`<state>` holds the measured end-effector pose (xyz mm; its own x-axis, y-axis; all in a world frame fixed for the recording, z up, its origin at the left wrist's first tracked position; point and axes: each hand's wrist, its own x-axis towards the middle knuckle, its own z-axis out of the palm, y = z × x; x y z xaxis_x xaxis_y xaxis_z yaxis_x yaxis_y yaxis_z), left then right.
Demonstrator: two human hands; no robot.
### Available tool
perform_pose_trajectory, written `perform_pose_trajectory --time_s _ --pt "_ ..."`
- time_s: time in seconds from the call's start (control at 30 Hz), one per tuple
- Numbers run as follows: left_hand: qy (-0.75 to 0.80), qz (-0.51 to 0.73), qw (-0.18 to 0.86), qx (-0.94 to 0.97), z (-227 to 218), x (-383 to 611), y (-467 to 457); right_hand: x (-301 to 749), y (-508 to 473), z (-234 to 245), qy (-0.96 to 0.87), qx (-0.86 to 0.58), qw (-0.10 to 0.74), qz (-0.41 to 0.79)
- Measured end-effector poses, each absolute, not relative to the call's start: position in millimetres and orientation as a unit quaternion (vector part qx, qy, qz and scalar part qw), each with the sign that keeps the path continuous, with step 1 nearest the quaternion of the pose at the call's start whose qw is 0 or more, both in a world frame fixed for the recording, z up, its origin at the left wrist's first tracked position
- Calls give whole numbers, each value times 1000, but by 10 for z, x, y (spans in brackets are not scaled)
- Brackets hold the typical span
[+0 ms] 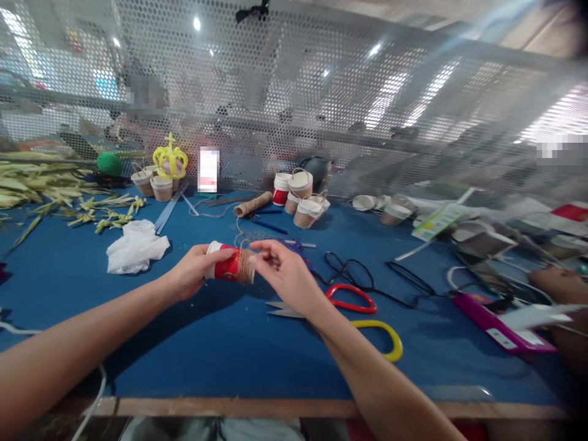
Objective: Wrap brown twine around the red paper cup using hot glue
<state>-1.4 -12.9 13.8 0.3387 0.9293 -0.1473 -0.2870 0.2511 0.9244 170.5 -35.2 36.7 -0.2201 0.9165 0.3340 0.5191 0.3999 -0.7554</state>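
My left hand (195, 269) grips a red and white paper cup (225, 265) lying sideways above the blue table (215, 343). Brown twine (245, 266) is wound round the cup's right end. My right hand (285, 272) pinches that twine at the cup's end, fingers pressed together. A strand of the twine runs up and back toward a twine spool (252, 204) lying on the table.
Scissors with red and yellow handles (362, 312) lie just right of my right hand. Crumpled white tissue (135, 248) sits at the left, green leaves (50, 190) beyond it. Twine-wrapped cups (303, 199) and a yellow crown (170, 160) stand before a perforated metal screen (294, 98). Another person's hand (558, 285) is at the right.
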Motion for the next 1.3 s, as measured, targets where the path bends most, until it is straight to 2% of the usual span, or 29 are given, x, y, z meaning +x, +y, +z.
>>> perform_pose_trajectory --time_s 0.13,0.23,0.43,0.7,0.83,0.97,1.0,1.17,1.3 --pt "365 436 659 492 103 4 -175 1758 -309 387 -780 -475 382 145" --pt "374 418 630 537 101 23 -210 1711 -302 341 -801 -449 355 174" --pt "409 387 571 597 87 31 -243 1593 -345 360 -799 -420 355 243" --pt "434 366 551 611 57 27 -239 1548 -373 454 -801 -374 323 337" --pt "441 368 545 610 29 18 -233 1691 -260 539 -788 -452 311 278" --pt "446 366 527 624 -4 0 -208 2060 -22 591 -724 -644 240 53" --pt "448 361 524 628 -7 -4 -202 2159 35 570 -708 -669 223 34" --pt "450 321 506 662 36 -24 -194 2460 225 284 -702 -693 155 57" --pt "452 284 486 692 96 -40 -192 2487 315 97 -685 -704 172 79"
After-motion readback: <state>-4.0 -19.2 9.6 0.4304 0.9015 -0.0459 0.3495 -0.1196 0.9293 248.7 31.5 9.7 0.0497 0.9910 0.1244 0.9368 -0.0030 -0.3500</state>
